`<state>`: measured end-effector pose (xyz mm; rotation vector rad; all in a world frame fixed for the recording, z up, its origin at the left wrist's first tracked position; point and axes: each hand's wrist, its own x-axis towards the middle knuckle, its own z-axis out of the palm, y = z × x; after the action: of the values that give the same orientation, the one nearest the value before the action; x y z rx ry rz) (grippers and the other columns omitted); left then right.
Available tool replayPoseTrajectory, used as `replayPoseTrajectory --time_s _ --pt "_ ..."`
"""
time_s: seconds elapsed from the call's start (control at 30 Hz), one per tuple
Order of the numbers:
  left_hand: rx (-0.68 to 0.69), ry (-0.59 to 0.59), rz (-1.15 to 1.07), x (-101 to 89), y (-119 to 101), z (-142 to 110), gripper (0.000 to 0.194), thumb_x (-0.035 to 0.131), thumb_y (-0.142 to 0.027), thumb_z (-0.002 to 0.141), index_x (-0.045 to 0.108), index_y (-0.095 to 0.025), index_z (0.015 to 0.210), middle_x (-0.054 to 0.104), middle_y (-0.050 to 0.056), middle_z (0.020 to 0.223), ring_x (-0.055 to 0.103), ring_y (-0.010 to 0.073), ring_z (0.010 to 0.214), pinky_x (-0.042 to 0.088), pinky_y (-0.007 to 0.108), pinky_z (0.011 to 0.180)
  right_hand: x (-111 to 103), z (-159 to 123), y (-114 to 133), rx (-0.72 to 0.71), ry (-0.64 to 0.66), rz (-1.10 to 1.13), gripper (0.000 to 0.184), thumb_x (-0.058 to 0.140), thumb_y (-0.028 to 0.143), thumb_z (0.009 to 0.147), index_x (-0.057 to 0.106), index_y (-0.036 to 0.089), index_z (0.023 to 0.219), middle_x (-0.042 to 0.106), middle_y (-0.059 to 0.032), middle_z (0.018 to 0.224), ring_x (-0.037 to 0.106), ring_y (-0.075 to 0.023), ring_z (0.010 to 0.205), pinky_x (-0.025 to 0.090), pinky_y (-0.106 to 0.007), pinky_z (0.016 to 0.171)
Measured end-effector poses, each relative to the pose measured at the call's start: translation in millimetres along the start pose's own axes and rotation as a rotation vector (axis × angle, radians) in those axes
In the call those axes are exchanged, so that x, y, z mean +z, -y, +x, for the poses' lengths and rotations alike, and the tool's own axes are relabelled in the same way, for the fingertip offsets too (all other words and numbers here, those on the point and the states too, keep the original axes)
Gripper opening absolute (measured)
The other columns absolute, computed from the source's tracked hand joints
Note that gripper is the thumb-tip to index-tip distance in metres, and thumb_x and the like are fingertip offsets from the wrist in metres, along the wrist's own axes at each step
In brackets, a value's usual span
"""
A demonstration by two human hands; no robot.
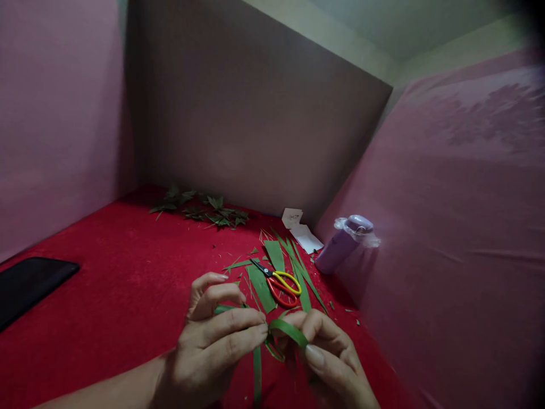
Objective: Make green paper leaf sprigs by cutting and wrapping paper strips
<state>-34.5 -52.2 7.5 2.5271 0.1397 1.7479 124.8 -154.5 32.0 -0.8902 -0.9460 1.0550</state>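
Observation:
Between my two hands a narrow green leaf strip [289, 328] curves into a loop, with one length hanging straight down below my left fingers. My left hand [221, 335] is closed, pinching the strip at the loop's left side. My right hand [334, 349] pinches the loop's right side between thumb and fingers. Just beyond the hands lie scissors [279, 282] with one yellow and one red handle, their dark blades pointing up and left. They rest over cut pieces of green leaf [260, 287]. Part of the strip is hidden behind my fingers.
Red cloth [128, 272] covers the surface. Leafy sprigs [217, 213] lie at the back, near white papers [304, 236]. A purple bottle [340, 247] with clear plastic around its top stands at the right wall. A black flat object [34, 284] lies at the left.

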Motion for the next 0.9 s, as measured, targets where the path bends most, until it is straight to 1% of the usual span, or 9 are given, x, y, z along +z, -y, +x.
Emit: replayPoseTrajectory --time_s 0.13,0.3,0.4,0.43,0.5,0.57,0.67,0.8,0.9 --pt "-0.032 0.003 -0.014 -1.1 -0.6 1.0 0.020 0.053 -0.006 0.081 0.066 -0.020 0.089 0.071 -0.001 0.086 0.052 0.0191 0.087 0.031 0.048 0.092 1.8 0.6 -3.4 -0.090 0.006 -0.094 0.021 0.069 0.037 0.068 0.058 0.020 0.065 0.063 -0.0045 0.071 0.058 -0.0180 0.066 0.048 -0.030 0.063" --pt "-0.013 0.035 -0.041 -2.3 -0.2 1.4 0.020 0.051 -0.007 0.083 0.065 -0.020 0.091 0.071 0.000 0.087 0.051 0.0195 0.089 0.030 0.047 0.093 -1.6 1.8 -6.9 -0.162 0.041 -0.292 0.012 0.065 0.029 0.077 0.061 0.020 0.071 0.059 -0.0045 0.082 0.057 -0.0149 0.069 0.049 -0.027 0.062" --pt "-0.043 0.016 -0.057 -1.3 -1.9 3.1 0.020 0.050 -0.008 0.084 0.065 -0.021 0.089 0.071 -0.001 0.085 0.051 0.0185 0.088 0.032 0.046 0.091 -0.9 1.9 -11.8 -0.333 0.005 -0.436 0.005 0.061 0.024 0.081 0.063 0.022 0.077 0.057 -0.0032 0.080 0.055 -0.0139 0.067 0.047 -0.025 0.059" --pt "-0.061 -0.007 -0.065 -0.7 -3.0 4.3 0.020 0.050 -0.009 0.085 0.064 -0.021 0.088 0.071 -0.002 0.083 0.051 0.0181 0.087 0.032 0.046 0.091 -0.2 1.7 -13.7 -0.416 -0.008 -0.484 0.006 0.060 0.020 0.081 0.064 0.023 0.080 0.057 -0.0027 0.078 0.055 -0.0138 0.066 0.047 -0.025 0.058" --pt "-0.083 -0.038 -0.080 0.4 -4.9 7.1 0.019 0.049 -0.010 0.087 0.064 -0.021 0.085 0.071 -0.002 0.081 0.052 0.0171 0.085 0.033 0.045 0.089 1.4 0.9 -17.2 -0.567 -0.030 -0.592 0.017 0.058 0.013 0.081 0.066 0.026 0.087 0.057 -0.0017 0.074 0.055 -0.0135 0.064 0.045 -0.024 0.055" --pt "-0.081 -0.049 -0.097 1.0 -6.2 9.7 0.017 0.050 -0.010 0.087 0.064 -0.020 0.084 0.071 -0.002 0.080 0.052 0.0166 0.082 0.032 0.044 0.090 2.9 -0.6 -20.2 -0.657 -0.048 -0.715 0.027 0.057 0.007 0.080 0.067 0.029 0.093 0.057 -0.0013 0.073 0.055 -0.0126 0.061 0.044 -0.023 0.052" --pt "-0.069 -0.047 -0.114 0.5 -6.2 12.5 0.017 0.050 -0.011 0.087 0.065 -0.019 0.085 0.071 0.000 0.079 0.053 0.0170 0.080 0.031 0.045 0.089 4.5 -2.9 -24.0 -0.738 -0.075 -0.825 0.032 0.055 0.007 0.081 0.067 0.031 0.098 0.059 -0.0025 0.075 0.057 -0.0139 0.062 0.045 -0.024 0.053" --pt "-0.081 -0.007 -0.147 0.1 -5.4 15.6 0.019 0.047 -0.015 0.089 0.065 -0.020 0.085 0.071 0.000 0.076 0.054 0.0171 0.077 0.034 0.041 0.083 4.4 -3.2 -26.8 -0.801 -0.096 -0.846 0.031 0.056 0.009 0.082 0.067 0.029 0.102 0.064 -0.0044 0.080 0.063 -0.0178 0.071 0.050 -0.027 0.057" --pt "-0.092 0.031 -0.221 1.6 -4.5 17.7 0.019 0.046 -0.016 0.090 0.064 -0.021 0.085 0.070 -0.001 0.073 0.056 0.0160 0.074 0.036 0.038 0.079 4.5 -0.8 -26.9 -0.851 -0.133 -0.846 0.032 0.059 0.005 0.078 0.066 0.028 0.100 0.067 -0.0040 0.082 0.064 -0.0179 0.072 0.051 -0.028 0.061"
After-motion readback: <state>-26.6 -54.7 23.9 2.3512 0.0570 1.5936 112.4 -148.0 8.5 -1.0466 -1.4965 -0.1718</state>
